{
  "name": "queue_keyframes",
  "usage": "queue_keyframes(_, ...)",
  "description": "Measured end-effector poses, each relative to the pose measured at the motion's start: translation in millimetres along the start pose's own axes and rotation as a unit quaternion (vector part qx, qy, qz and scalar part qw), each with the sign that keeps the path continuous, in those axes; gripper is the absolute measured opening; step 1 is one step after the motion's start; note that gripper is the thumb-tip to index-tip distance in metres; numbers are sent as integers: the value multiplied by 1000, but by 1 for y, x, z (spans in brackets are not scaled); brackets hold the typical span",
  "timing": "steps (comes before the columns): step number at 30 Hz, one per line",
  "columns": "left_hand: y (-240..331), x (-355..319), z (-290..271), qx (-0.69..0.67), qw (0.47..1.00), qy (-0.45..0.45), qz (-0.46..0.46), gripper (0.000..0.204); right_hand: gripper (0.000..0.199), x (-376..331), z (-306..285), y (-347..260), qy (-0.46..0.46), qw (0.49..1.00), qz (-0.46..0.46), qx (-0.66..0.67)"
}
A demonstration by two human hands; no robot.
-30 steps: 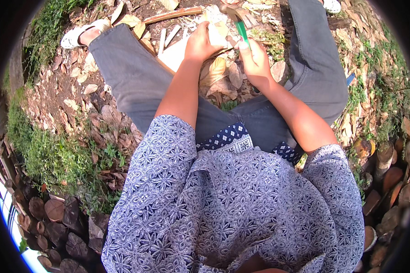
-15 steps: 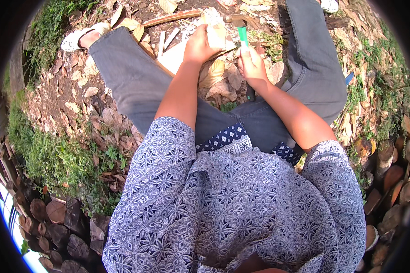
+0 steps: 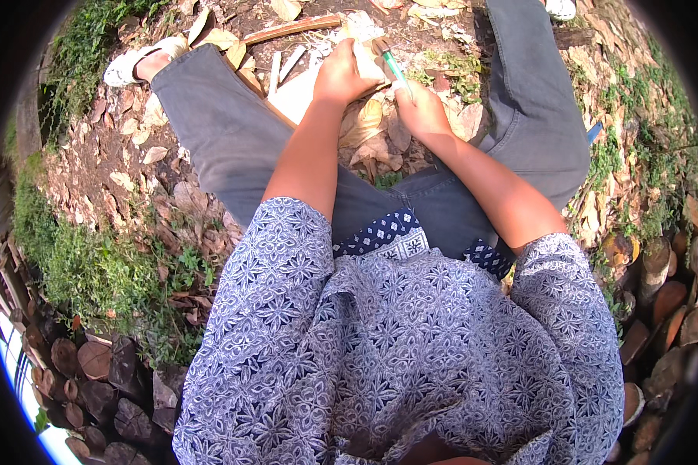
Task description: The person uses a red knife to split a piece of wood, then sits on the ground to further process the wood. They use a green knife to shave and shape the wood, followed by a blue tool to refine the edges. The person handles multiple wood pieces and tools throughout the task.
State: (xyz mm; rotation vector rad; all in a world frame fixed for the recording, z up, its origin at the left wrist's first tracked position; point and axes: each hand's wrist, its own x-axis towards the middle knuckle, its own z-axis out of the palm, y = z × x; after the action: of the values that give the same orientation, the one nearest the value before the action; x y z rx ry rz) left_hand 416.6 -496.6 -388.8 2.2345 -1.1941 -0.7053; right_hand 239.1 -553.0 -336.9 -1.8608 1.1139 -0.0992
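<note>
My right hand (image 3: 425, 112) is wrapped round the green handle of a hammer (image 3: 395, 66). The hammer's dark head points up and left, close to my left hand. Between my legs, my left hand (image 3: 338, 77) rests at the right part of a pale, sunlit wooden board (image 3: 293, 99). Its thumb reaches right and its fingers curl away from me. What those fingers grip is hidden behind the hand. Wood chips lie just beyond it.
A long wooden strip (image 3: 291, 29) lies beyond the board, with short pale sticks (image 3: 291, 63) beside it. My trousered legs (image 3: 209, 116) spread round the work. Dry leaves (image 3: 372, 124) cover the ground. Stacked logs (image 3: 95, 360) stand at lower left and right.
The hammer has tilted left, bringing its head down closer to my left hand. My right hand has turned with it and shifted slightly left. My left hand stays almost in place.
</note>
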Motion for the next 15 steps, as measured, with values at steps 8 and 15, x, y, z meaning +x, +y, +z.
queue_keyframes(8, -3, 7, 5, 14, 999, 16, 36, 93, 26, 0, 2, 14, -6, 999, -31, 10)
queue_keyframes(15, -11, 6, 10, 25, 997, 51, 56, 94, 27, -2, -17, -25, 77, 981, -113, 134)
